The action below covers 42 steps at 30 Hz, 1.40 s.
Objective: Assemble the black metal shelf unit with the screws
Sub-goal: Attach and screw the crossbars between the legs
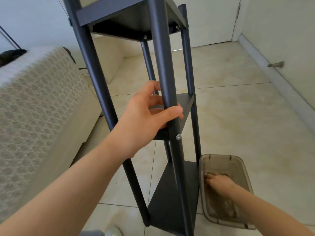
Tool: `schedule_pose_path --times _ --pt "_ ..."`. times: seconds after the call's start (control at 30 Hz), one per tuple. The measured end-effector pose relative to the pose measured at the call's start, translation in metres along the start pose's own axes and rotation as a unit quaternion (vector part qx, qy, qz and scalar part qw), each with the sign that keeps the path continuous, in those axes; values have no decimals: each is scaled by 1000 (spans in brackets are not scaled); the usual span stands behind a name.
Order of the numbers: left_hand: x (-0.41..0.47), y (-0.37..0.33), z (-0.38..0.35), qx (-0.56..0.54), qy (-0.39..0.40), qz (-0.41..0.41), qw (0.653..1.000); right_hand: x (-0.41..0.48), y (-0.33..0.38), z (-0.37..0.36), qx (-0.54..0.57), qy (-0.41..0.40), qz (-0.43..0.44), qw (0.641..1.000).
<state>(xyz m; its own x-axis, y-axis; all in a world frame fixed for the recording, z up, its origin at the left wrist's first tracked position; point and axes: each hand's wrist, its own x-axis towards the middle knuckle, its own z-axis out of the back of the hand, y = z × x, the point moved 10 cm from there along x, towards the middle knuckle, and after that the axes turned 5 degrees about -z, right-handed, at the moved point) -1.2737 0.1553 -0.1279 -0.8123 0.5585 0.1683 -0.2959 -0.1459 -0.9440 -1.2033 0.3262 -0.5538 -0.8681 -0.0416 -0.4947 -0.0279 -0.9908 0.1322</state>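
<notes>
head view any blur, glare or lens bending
In the head view the wide lens bows the posts of the black metal shelf unit; head view, the patterned beige cover at left is smeared; head view light is soft, faint sheen on the cream floor tiles; head view shows the left hand sharp on a post, the right hand hazy inside the brown translucent plastic bin.

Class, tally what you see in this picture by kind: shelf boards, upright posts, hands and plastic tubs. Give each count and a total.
Shelf boards: 3
Upright posts: 4
Hands: 2
Plastic tub: 1
Total: 10
</notes>
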Motion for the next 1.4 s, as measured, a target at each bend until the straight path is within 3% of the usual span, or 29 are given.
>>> schedule_pose_path --times 0.4,0.57,0.73,0.97,1.03,1.17,1.4 --pt "2 0 -5 -6 8 -14 1000 19 -15 -8 -107 -37 -19 993" --pt "-1 2 -3 -23 5 -5 1000 22 -23 -8 -155 -14 -45 987" --pt "-2 3 1 -36 -4 2 999 19 -31 -2 -128 5 -71 989" --pt "-2 7 11 -40 -23 25 999 -11 -46 31 0 162 -129 978" --pt "-2 8 15 -43 -29 29 998 -22 -48 52 25 173 -153 973" --pt "-2 8 17 -59 -35 42 997 -44 -38 114 25 153 -158 975" --pt "-7 0 33 -82 -93 49 991 -93 17 243 115 -2 -67 991"
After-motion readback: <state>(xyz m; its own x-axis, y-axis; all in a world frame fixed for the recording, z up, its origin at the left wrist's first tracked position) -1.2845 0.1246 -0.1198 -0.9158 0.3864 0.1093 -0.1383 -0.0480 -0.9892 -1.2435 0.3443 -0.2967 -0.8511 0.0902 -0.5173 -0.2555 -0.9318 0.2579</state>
